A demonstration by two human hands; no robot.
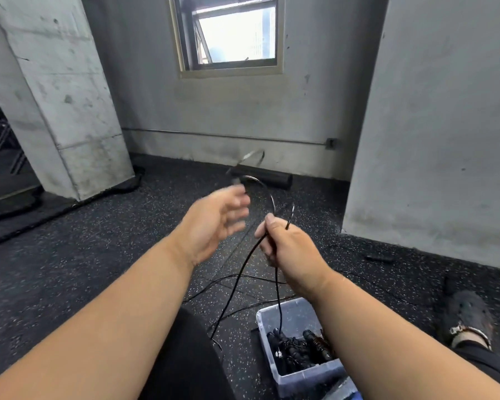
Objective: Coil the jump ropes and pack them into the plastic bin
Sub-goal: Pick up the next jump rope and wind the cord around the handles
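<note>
A thin black jump rope (244, 267) hangs from my right hand (286, 249), which grips it with curled fingers. Two strands drop toward the floor and a loop arcs up above the hand. My left hand (214, 223) is blurred beside that loop, fingers spread and relaxed; the rope's upper end blurs just past its fingertips. A clear plastic bin (303, 376) stands on the floor at the lower right, under my right forearm. Inside it lie several coiled black ropes with handles (296, 350).
Speckled black rubber floor (98, 255) all around. A black foam roller (263, 177) lies against the far wall. Concrete pillars (61, 96) stand at left and right. My shoe (468, 316) is at the right edge. More rope strands trail over the floor in front of the bin.
</note>
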